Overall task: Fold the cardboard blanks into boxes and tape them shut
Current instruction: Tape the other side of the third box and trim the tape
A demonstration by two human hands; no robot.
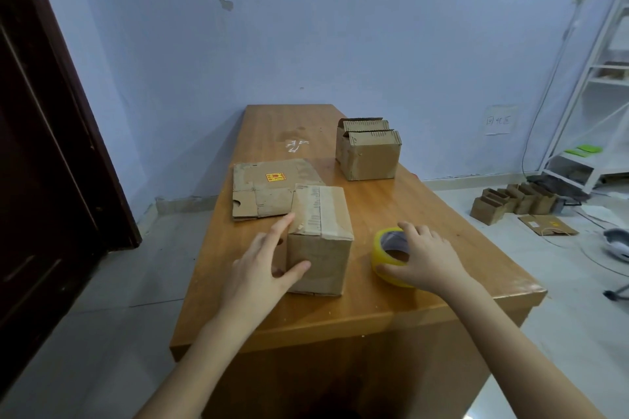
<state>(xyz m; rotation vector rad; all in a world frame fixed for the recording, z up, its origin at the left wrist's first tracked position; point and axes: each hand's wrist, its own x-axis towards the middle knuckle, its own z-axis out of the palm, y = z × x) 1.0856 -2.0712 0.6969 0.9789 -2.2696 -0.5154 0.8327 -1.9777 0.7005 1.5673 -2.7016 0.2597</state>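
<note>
A closed cardboard box (321, 238) with tape over its top seam stands on the wooden table (340, 313). My left hand (262, 265) is at the box's left side, forefinger along the top edge, thumb against the front face. My right hand (425, 255) rests over a yellowish roll of clear tape (386, 253) lying flat to the right of the box, thumb and fingers curled round its rim. A flat cardboard blank (269, 187) with a yellow and red sticker lies behind the box. Farther back on the right stands another box (369, 151) with its top flaps up.
Several small cardboard boxes (510, 202) and a flat blank (548, 224) lie on the floor at right, near a white shelf rack (592, 119). A dark door (44, 133) stands at left. The wall is close behind the table's far end.
</note>
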